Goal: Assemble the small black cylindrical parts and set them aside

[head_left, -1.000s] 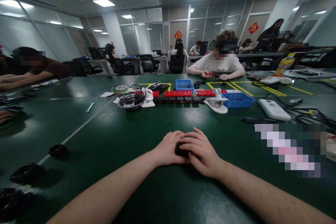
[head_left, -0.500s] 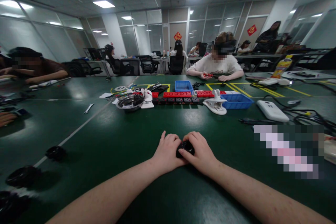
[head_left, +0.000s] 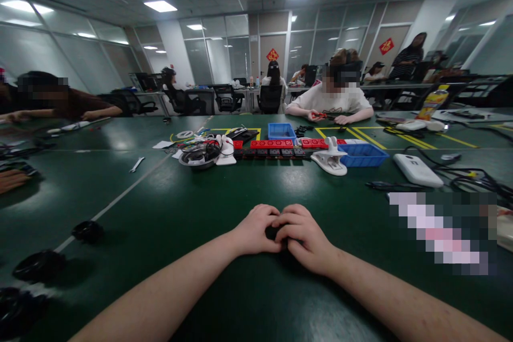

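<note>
My left hand [head_left: 256, 231] curls around the left side of a small round black coil [head_left: 271, 233], low over the green table in front of me. From the other side my right hand [head_left: 303, 235] closes on the coil, its fingers bent across the top and meeting the left fingers. Most of the coil is hidden by my hands; only a dark patch shows between them. Three similar black coils lie at the left: a small one [head_left: 87, 231], a larger one [head_left: 39, 265] and one at the frame edge [head_left: 18, 307].
Ahead stand a metal bowl of cables [head_left: 200, 156], red socket strips [head_left: 271, 144], a white clip stand [head_left: 332, 159] and a blue bin [head_left: 364, 154]. A wrench [head_left: 137, 164] lies left, a white device [head_left: 417, 170] right. A person [head_left: 328, 99] sits opposite.
My right fingers have moved over the top of the coil, covering most of it; its ring shape showed before. The raised left finger has come down.
</note>
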Action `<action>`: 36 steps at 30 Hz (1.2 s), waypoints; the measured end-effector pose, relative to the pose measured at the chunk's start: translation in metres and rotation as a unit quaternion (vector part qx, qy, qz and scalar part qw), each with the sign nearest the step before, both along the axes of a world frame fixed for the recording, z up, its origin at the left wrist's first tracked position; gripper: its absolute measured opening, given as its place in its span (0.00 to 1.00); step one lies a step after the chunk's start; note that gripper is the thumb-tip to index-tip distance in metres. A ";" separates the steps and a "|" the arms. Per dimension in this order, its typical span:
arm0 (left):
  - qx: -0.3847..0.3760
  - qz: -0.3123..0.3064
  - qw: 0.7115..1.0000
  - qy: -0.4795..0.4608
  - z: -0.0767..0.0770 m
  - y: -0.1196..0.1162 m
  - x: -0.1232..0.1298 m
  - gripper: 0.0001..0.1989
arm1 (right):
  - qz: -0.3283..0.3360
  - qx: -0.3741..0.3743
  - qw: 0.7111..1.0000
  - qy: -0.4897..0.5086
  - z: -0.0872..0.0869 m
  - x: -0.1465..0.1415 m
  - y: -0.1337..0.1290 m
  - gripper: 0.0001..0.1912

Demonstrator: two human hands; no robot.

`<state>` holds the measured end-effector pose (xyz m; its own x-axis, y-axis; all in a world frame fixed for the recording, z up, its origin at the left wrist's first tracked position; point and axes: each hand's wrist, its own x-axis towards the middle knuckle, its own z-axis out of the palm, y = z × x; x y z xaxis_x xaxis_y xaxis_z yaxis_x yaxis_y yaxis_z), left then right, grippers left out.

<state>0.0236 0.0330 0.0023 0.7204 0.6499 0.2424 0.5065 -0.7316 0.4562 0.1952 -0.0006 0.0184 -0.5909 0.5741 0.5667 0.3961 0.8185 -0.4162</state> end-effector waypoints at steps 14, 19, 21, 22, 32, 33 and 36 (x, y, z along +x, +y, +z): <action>-0.004 0.094 0.995 0.015 -0.002 -0.013 0.009 0.38 | -0.134 -0.006 0.991 0.020 -0.010 -0.001 0.006 0.17; 0.004 0.126 0.992 0.019 -0.003 -0.020 0.014 0.37 | -0.178 -0.033 0.984 -0.003 -0.014 -0.003 0.007 0.15; 0.006 0.132 0.991 0.020 -0.003 -0.020 0.015 0.34 | -0.186 -0.041 0.982 -0.015 -0.013 -0.003 0.007 0.13; 0.009 0.136 0.991 0.019 -0.003 -0.020 0.015 0.31 | -0.189 -0.045 0.981 -0.022 -0.013 -0.004 0.007 0.13; -0.015 0.085 0.996 -0.027 0.000 -0.010 0.009 0.21 | -0.146 -0.045 0.988 -0.016 -0.008 -0.003 0.006 0.07; -0.021 0.070 0.997 -0.033 0.000 -0.008 0.008 0.21 | -0.123 -0.042 0.991 -0.012 -0.007 -0.002 0.005 0.08; -0.028 0.017 0.999 -0.035 -0.001 -0.003 0.004 0.17 | -0.052 -0.025 0.998 0.004 -0.004 0.000 0.003 0.11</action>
<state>0.0281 0.0299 0.0015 0.6798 0.6883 0.2532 0.4971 -0.6863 0.5310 0.1951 0.0024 0.0148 -0.5222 0.6601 0.5400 0.4749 0.7510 -0.4588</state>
